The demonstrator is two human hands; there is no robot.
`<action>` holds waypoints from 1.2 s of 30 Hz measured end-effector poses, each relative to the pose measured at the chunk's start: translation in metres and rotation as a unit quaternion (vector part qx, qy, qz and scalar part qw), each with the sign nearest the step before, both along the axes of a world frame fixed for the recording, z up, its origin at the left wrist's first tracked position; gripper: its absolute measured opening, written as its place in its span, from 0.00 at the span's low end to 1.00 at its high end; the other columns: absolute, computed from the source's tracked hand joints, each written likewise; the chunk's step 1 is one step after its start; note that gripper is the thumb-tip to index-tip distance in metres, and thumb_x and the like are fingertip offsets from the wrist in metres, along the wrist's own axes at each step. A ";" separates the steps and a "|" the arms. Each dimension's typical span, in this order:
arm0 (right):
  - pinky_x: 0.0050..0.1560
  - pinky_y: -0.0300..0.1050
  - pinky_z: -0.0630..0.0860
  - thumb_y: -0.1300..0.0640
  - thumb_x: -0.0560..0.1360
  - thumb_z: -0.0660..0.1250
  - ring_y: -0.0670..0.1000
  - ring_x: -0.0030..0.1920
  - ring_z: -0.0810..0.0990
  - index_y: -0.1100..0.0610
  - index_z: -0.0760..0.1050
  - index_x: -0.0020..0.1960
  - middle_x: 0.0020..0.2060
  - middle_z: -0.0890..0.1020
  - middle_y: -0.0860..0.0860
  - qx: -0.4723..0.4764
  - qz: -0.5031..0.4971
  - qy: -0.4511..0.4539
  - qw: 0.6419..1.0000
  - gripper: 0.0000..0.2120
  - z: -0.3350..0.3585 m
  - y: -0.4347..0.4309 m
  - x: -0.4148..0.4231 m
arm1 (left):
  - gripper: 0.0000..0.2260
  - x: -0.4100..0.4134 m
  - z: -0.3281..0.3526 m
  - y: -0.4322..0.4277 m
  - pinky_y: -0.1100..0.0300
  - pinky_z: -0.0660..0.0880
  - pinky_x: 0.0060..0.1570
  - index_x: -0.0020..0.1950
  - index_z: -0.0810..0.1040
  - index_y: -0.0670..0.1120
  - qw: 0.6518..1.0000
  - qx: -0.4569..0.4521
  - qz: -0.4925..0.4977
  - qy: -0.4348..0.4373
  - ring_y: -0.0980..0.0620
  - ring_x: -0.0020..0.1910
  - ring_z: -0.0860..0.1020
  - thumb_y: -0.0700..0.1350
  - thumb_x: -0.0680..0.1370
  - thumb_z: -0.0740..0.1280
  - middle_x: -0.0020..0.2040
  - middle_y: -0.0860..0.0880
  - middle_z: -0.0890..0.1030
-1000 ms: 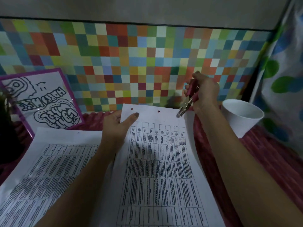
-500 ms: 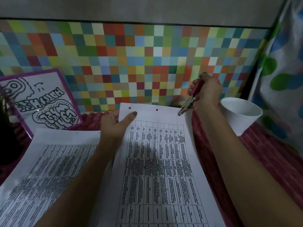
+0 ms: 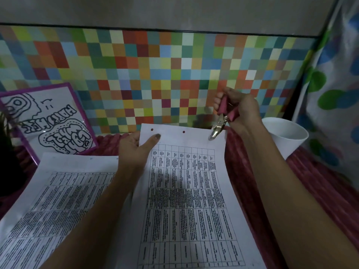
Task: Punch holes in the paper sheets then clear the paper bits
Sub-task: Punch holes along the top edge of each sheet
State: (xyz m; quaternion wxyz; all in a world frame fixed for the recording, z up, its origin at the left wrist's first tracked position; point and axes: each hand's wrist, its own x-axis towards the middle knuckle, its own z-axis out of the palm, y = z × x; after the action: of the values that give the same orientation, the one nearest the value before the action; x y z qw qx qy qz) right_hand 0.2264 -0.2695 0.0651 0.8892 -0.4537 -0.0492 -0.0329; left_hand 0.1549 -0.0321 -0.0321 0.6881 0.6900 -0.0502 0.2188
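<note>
Right hand grips the pink handles of the silver metal hole punch, its jaws at the far right corner of the white printed paper sheet. Left hand pinches the sheet's far left corner, thumb on top, near the far edge of the red ribbed cloth. Two holes are already through. Held at one corner, the sheet could sag, so this hole may land off line or tear the edge. Bits may miss the white cup.

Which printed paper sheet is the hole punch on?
The right-hand printed white paper sheet, gripped by the left hand: the pink-handled metal hole punch in the right hand sits on its top right corner. The left-hand sheet lies apart.
</note>
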 end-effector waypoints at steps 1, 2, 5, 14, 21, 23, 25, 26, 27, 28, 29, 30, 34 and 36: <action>0.37 0.44 0.76 0.67 0.79 0.54 0.53 0.34 0.76 0.61 0.71 0.46 0.34 0.77 0.55 -0.009 0.034 -0.015 0.999 0.08 0.001 -0.003 -0.001 | 0.07 0.001 -0.001 0.000 0.41 0.80 0.54 0.55 0.83 0.41 1.000 0.003 0.004 0.001 0.45 0.50 0.85 0.40 0.78 0.70 0.49 0.45 0.86; 0.40 0.45 0.77 0.67 0.79 0.53 0.53 0.36 0.76 0.61 0.71 0.47 0.36 0.77 0.55 -0.027 0.053 -0.030 0.998 0.08 0.001 -0.007 -0.001 | 0.07 0.001 -0.001 0.000 0.41 0.80 0.54 0.54 0.83 0.41 1.000 0.004 0.007 0.002 0.45 0.50 0.85 0.40 0.78 0.70 0.49 0.45 0.86; 0.44 0.46 0.78 0.66 0.79 0.56 0.54 0.38 0.78 0.62 0.71 0.52 0.39 0.77 0.56 -0.062 0.065 -0.055 0.994 0.07 0.000 -0.020 -0.001 | 0.08 0.001 -0.002 -0.001 0.41 0.80 0.54 0.55 0.83 0.40 1.000 0.011 0.008 -0.002 0.45 0.50 0.85 0.40 0.78 0.70 0.49 0.45 0.86; 0.45 0.38 0.72 0.55 0.70 0.75 0.45 0.41 0.79 0.43 0.80 0.59 0.45 0.83 0.56 -0.566 0.042 -0.116 0.815 0.18 0.012 -0.039 -0.017 | 0.08 0.000 0.003 -0.002 0.46 0.79 0.58 0.57 0.82 0.40 0.999 -0.011 0.023 -0.040 0.46 0.54 0.83 0.38 0.78 0.69 0.53 0.45 0.85; 0.40 0.39 0.73 0.65 0.70 0.74 0.49 0.40 0.77 0.53 0.78 0.34 0.40 0.80 0.55 -0.578 -0.093 -0.184 0.789 0.11 0.034 0.001 -0.030 | 0.10 -0.003 0.026 0.001 0.49 0.78 0.59 0.58 0.81 0.43 0.996 -0.026 0.047 -0.067 0.48 0.56 0.83 0.41 0.77 0.71 0.55 0.47 0.85; 0.46 0.44 0.76 0.60 0.69 0.74 0.55 0.45 0.79 0.52 0.79 0.34 0.44 0.80 0.58 -0.548 -0.172 -0.215 0.790 0.07 0.045 -0.003 -0.031 | 0.14 -0.008 0.033 0.004 0.52 0.79 0.58 0.60 0.79 0.42 0.998 -0.025 0.025 -0.051 0.49 0.56 0.83 0.41 0.75 0.73 0.55 0.47 0.85; 0.48 0.51 0.77 0.57 0.68 0.71 0.58 0.47 0.80 0.58 0.80 0.38 0.45 0.80 0.61 -0.529 -0.224 -0.247 0.781 0.04 0.060 -0.004 -0.041 | 0.15 -0.017 0.036 0.009 0.59 0.80 0.52 0.59 0.80 0.45 0.999 0.044 0.012 -0.013 0.55 0.53 0.83 0.44 0.74 0.75 0.53 0.52 0.85; 0.46 0.48 0.77 0.57 0.68 0.71 0.56 0.45 0.80 0.61 0.81 0.40 0.43 0.80 0.61 -0.521 -0.243 -0.260 0.776 0.06 0.068 -0.004 -0.046 | 0.15 -0.023 0.036 0.011 0.63 0.80 0.49 0.59 0.80 0.47 0.996 0.087 0.002 0.014 0.58 0.51 0.83 0.46 0.74 0.75 0.51 0.54 0.85; 0.43 0.42 0.75 0.58 0.69 0.70 0.51 0.41 0.79 0.63 0.81 0.41 0.42 0.81 0.60 -0.514 -0.257 -0.275 0.771 0.07 0.078 -0.004 -0.053 | 0.14 -0.029 0.034 0.012 0.66 0.79 0.47 0.58 0.81 0.48 0.992 0.119 -0.012 0.040 0.61 0.50 0.83 0.46 0.74 0.74 0.51 0.56 0.85; 0.39 0.36 0.72 0.60 0.70 0.70 0.44 0.36 0.77 0.64 0.81 0.42 0.40 0.80 0.59 -0.505 -0.268 -0.285 0.769 0.06 0.088 -0.004 -0.059 | 0.12 -0.034 0.031 0.014 0.68 0.79 0.46 0.58 0.81 0.50 0.989 0.133 -0.027 0.062 0.62 0.49 0.83 0.45 0.75 0.74 0.50 0.58 0.85; 0.36 0.32 0.69 0.61 0.70 0.70 0.39 0.33 0.73 0.63 0.80 0.42 0.38 0.79 0.56 -0.497 -0.276 -0.295 0.768 0.05 0.099 -0.003 -0.066 | 0.10 -0.038 0.027 0.015 0.69 0.79 0.45 0.56 0.81 0.50 0.988 0.132 -0.038 0.077 0.62 0.48 0.83 0.43 0.75 0.73 0.49 0.58 0.85; 0.36 0.31 0.68 0.61 0.71 0.70 0.36 0.31 0.72 0.60 0.80 0.43 0.38 0.78 0.54 -0.491 -0.281 -0.302 0.767 0.03 0.109 -0.003 -0.070 | 0.10 -0.042 0.022 0.016 0.66 0.79 0.47 0.55 0.81 0.50 0.988 0.121 -0.043 0.087 0.61 0.48 0.84 0.40 0.75 0.73 0.49 0.57 0.85; 0.34 0.27 0.66 0.61 0.72 0.70 0.33 0.29 0.71 0.58 0.79 0.46 0.35 0.77 0.48 -0.508 -0.286 -0.318 0.748 0.04 0.144 -0.004 -0.088 | 0.15 -0.051 0.011 0.015 0.51 0.79 0.58 0.61 0.80 0.42 0.988 0.086 -0.034 0.124 0.49 0.55 0.83 0.32 0.76 0.70 0.55 0.48 0.85; 0.31 0.27 0.65 0.60 0.72 0.70 0.34 0.27 0.71 0.58 0.80 0.46 0.28 0.76 0.42 -0.520 -0.282 -0.321 0.740 0.04 0.158 -0.003 -0.098 | 0.15 -0.054 0.011 0.012 0.48 0.79 0.58 0.62 0.80 0.43 0.987 0.086 -0.034 0.131 0.48 0.55 0.83 0.32 0.76 0.69 0.55 0.48 0.85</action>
State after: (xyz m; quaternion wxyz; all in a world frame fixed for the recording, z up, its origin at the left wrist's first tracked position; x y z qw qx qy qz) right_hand 0.1288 -0.2723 0.2235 0.3967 -0.8012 -0.2107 -0.3954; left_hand 0.1005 -0.0197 -0.0208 0.6337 0.7673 -0.0014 0.0981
